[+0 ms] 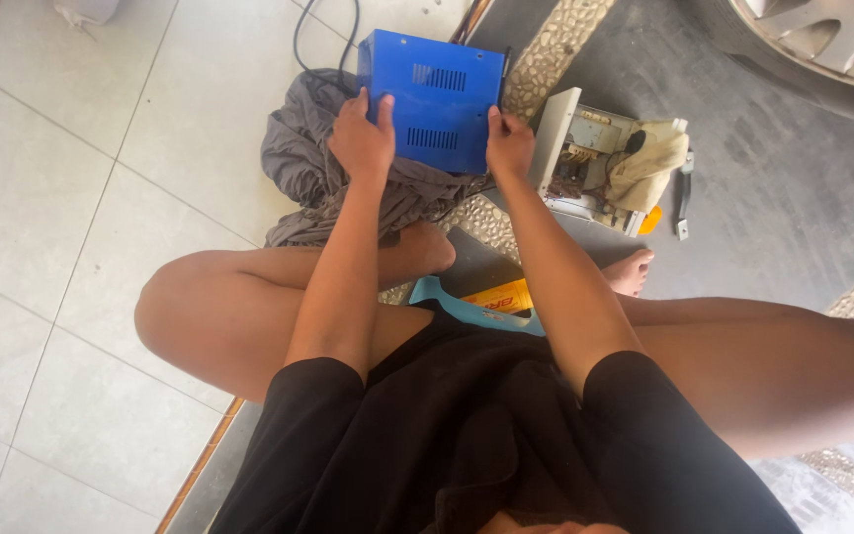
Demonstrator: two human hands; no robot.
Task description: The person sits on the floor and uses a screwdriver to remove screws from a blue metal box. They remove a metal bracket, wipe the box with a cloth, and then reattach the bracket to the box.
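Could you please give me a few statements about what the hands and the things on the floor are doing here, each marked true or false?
1. Both hands grip the blue metal cover at its sides. True: the left hand is on its left edge, the right hand on its right edge.
2. The cover has no openings. False: it shows two rows of vent slots.
3. A grey cloth lies under and beside the cover. True.
4. The open device chassis lies to the left of the left hand. False: it lies beside the right hand.
5. A car wheel shows at the upper right. True.
6. The person is standing. False: the person sits on the floor with legs bent.
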